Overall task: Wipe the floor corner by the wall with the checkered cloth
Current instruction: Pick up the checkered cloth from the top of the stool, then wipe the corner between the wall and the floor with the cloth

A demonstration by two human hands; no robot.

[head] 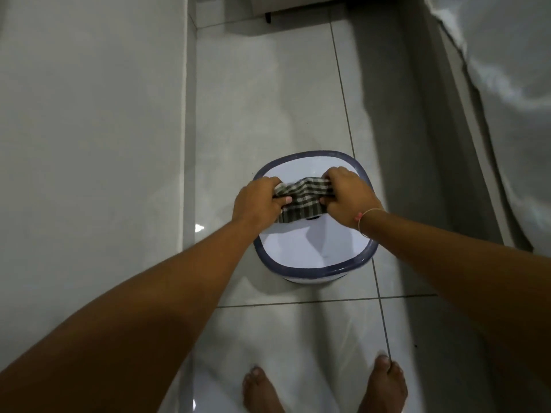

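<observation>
Gripping opposite ends of green-and-white checkered cloth (302, 198), left hand (258, 204) and right hand (348, 198) closed tight, above white blue-rimmed plastic bucket (316, 268). Likely wringing; glossy white tiled floor corner (205, 31) by wall (89, 114) not yet wiped.

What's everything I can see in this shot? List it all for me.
Checkered cloth: one, dark green and white, bunched between both hands over the bucket.
Bucket: one, white with blue rim, on the floor.
Floor: glossy white tiles.
Wall: pale, on the left.
Bracelet: one, thin, right wrist.
Left hand: gripping the cloth's left end.
Right hand: gripping its right end.
Feet: two, bare, bottom edge.
</observation>
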